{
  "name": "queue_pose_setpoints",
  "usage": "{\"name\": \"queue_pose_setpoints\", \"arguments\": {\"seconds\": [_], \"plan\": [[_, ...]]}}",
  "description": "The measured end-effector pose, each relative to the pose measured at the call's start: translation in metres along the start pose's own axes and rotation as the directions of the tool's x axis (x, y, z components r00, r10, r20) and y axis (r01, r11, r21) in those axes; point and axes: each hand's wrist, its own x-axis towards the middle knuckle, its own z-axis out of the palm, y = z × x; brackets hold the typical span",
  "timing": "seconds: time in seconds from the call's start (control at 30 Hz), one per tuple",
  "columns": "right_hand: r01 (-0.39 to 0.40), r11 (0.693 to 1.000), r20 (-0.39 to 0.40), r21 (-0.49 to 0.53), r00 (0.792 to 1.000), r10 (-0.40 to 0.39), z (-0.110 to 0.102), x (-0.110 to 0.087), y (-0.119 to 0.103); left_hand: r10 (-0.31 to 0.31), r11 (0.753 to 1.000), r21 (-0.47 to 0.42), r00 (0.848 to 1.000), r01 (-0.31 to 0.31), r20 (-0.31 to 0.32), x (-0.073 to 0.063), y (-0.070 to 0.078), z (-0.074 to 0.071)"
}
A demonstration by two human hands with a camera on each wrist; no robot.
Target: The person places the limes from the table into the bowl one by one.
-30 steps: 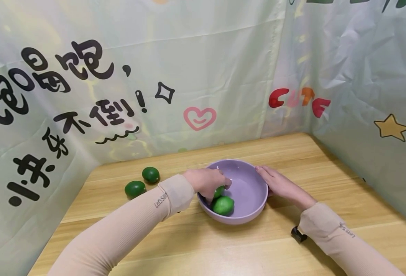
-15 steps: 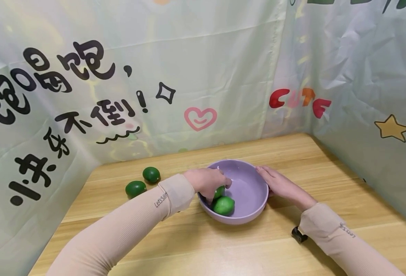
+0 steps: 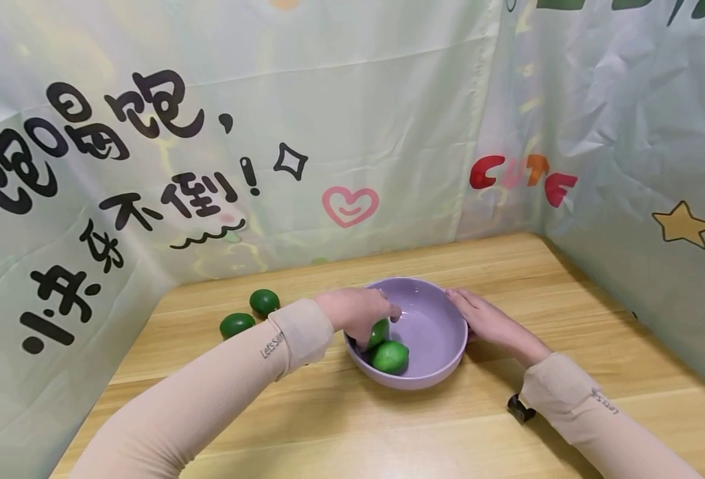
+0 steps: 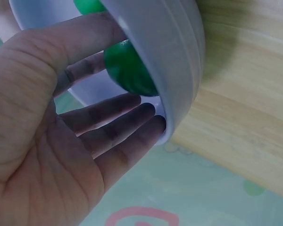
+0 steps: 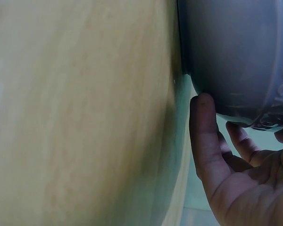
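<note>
A light purple bowl [image 3: 430, 339] stands on the wooden table. My left hand [image 3: 358, 316] reaches over its left rim, thumb and index finger about a green lime [image 4: 129, 70] low against the wall. The other fingers lie fairly straight along the rim in the left wrist view. A second lime [image 3: 391, 358] rests in the bowl, just in front of that one. My right hand [image 3: 480, 319] steadies the bowl from the right, its fairly straight fingers against the outer wall. In the right wrist view, fingertips [image 5: 205, 101] touch the bowl's lower side.
Two more limes, a rear one [image 3: 265, 303] and a front one [image 3: 237, 325], lie on the table [image 3: 340, 426] left of the bowl. My left forearm crosses in front of them. Printed cloth walls [image 3: 412, 133] rise at the back and sides. A small black device [image 3: 520, 408] sits under my right wrist.
My left hand has shifted slightly left and up within the bowl, and a bit more of the lime beneath it shows. The bowl and my right hand stay in place.
</note>
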Motion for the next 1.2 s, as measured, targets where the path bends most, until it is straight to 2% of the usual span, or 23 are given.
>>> {"name": "queue_pose_setpoints", "arguments": {"seconds": [0.13,0.33,0.43,0.6,0.67,0.77,0.9,1.0,1.2], "plan": [[0.003,1.0,-0.002,0.001,1.0,-0.003,0.0,0.0,0.001,0.001,1.0,-0.007,1.0,-0.001,-0.019,-0.004,-0.003,-0.004],[0.009,1.0,-0.005,-0.012,1.0,-0.009,0.0,0.0,0.003,-0.004,0.997,-0.082,0.998,-0.001,-0.056,-0.012,-0.009,-0.008],[0.008,1.0,-0.004,-0.018,1.0,-0.008,0.0,0.0,0.002,0.0,0.996,-0.09,0.997,-0.007,-0.077,-0.017,-0.013,-0.009],[0.009,1.0,-0.005,-0.026,1.0,-0.009,-0.001,0.0,0.001,0.009,0.994,-0.11,0.992,-0.023,-0.129,-0.027,-0.024,-0.007],[0.01,1.0,-0.003,-0.022,1.0,-0.01,0.0,0.0,0.001,0.008,0.988,-0.154,0.988,-0.032,-0.154,-0.032,-0.03,-0.007],[0.006,1.0,0.0,-0.013,1.0,-0.006,0.0,0.0,0.002,0.003,0.976,-0.214,0.982,-0.044,-0.19,-0.041,-0.04,-0.008],[0.007,1.0,0.003,-0.005,1.0,-0.007,-0.001,0.0,0.002,-0.006,0.973,-0.224,0.969,-0.051,-0.247,-0.052,-0.054,-0.005],[0.009,1.0,0.006,-0.004,1.0,-0.009,-0.001,0.0,0.002,-0.035,0.971,-0.236,0.959,-0.034,-0.282,-0.06,-0.063,-0.002],[0.002,1.0,0.008,0.005,1.0,-0.003,0.0,0.001,0.001,-0.092,0.952,-0.305,0.934,-0.019,-0.345,-0.074,-0.076,0.002]]}}
